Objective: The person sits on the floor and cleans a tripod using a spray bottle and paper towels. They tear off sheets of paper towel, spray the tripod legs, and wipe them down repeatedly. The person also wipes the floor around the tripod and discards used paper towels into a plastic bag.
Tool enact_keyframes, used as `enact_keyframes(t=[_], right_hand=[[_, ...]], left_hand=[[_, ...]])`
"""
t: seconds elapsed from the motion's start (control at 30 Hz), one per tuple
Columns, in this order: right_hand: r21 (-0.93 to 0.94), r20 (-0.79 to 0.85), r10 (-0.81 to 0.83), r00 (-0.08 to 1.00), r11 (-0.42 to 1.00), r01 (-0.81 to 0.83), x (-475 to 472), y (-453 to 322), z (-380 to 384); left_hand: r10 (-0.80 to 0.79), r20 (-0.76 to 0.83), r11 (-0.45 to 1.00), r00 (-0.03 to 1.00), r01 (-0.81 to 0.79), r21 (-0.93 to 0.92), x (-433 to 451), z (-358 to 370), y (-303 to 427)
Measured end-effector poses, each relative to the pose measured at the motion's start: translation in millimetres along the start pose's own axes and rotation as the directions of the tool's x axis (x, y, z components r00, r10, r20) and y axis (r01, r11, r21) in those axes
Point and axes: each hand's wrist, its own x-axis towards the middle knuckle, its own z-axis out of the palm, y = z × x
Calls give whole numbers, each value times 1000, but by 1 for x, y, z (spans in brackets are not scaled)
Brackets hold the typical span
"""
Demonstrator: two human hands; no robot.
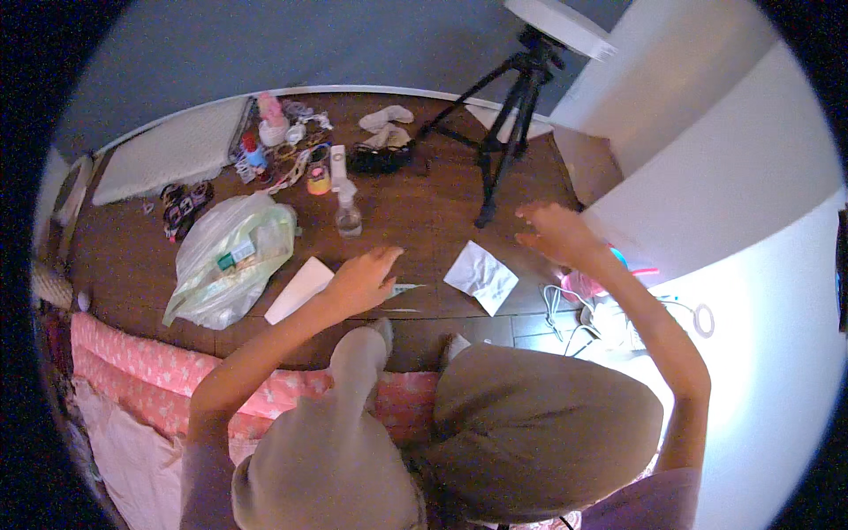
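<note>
My left hand point(361, 281), fingers apart and holding nothing that shows, is over the dark wooden surface point(424, 218). Beside its wrist lies a flat pale sheet or card point(299, 290), partly covered by the hand. Thin whitish strips point(405, 288) show just right of the fingertips. My right hand point(553, 232) is spread with nothing in it, up and right of a creased white paper point(481, 278). The paper lies between the two hands, touched by neither. A clear bottle point(348, 220) stands beyond my left hand.
A filled translucent plastic bag point(232, 258) lies at left. A black tripod point(520, 86) stands beyond. Small items, a yellow-and-pink container point(318, 180) and socks point(386, 118) are at the back. White cables point(553, 308) and a bright light are at right. Pink patterned bedding point(146, 371) is near my legs.
</note>
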Motion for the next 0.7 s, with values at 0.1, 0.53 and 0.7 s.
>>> enact_keyframes(t=[0.1,0.53,0.7], right_hand=[[32,47,17,999,999,-18,-17,15,63],[187,-293,247,924,962,-198,-1,-5,338],[395,-371,357,857,896,-203,-1,19,325]], left_hand=[[99,157,994,983,-103,20,51,57,14],[230,425,964,875,-264,22,147,256,29],[203,303,976,931,-168,-138,160,273,31]])
